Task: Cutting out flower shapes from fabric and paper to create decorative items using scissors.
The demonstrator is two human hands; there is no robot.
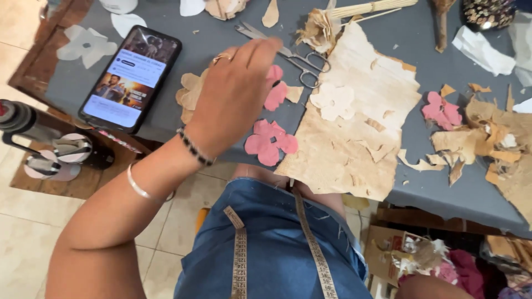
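- Left hand [233, 99]: reaches across the grey table [166, 119] with fingers extended and loosely together, fingertips just short of the scissors [288, 54]; it grips nothing visible, though what lies under the palm cannot be told. A gold ring, a beaded bracelet and a thin bangle are worn on this arm.
- Right hand: not in view.
- Scissors: slim, bright metal, lying flat with blades shut, just beyond the fingertips.
- Pink paper flowers [270, 141]: matte, lobed cut-outs with small square centre holes; one lies on the near side of the scissors at the table edge, another is partly under the hand.
- Tan fibrous sheet [349, 138]: rough, torn-edged, handmade-looking paper to the right of the scissors; it bears a cream flower cut-out [332, 101] and overhangs the table edge.
- Phone [131, 77]: glossy, screen lit, well left of the scissors.
- Tape measure [316, 252]: yellow, draped over blue denim, nearer the viewer than the scissors.
- Risks (judged, not observed): the wrist could sweep the near flower off the edge; the overhanging sheet could slide onto the lap; a hasty grasp could meet the scissor points; light scraps could scatter.
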